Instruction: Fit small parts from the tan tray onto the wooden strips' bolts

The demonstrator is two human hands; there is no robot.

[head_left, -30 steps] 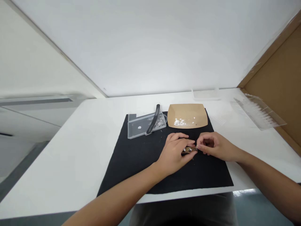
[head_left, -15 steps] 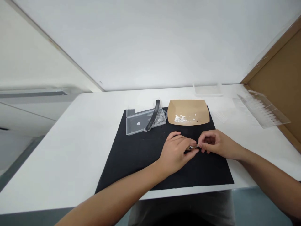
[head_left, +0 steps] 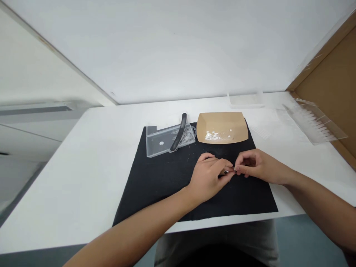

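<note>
Over the black mat (head_left: 158,185), my left hand (head_left: 210,176) is closed round a small shiny metal object (head_left: 226,171), mostly hidden by the fingers. My right hand (head_left: 251,163) meets its fingertips from the right in a pinch; what lies between the right fingertips is too small to make out. Behind the hands sits a brown paper tray (head_left: 222,122) with small white pieces (head_left: 213,135) in it. Left of the tray, an open clear plastic box (head_left: 158,148) holds clear pieces and one white round piece. A dark curved file (head_left: 178,132) rests across the box.
A clear shallow container (head_left: 246,100) stands at the table's back edge. Clear sheets with rows of tips (head_left: 314,122) lie at the right, near a brown board (head_left: 330,85). White crumbs dot the mat near the box.
The view has shifted slightly, so the mat's items appear a little higher. Both hands keep nearly the same pose, and the metal object shows a little less between the left fingers.
</note>
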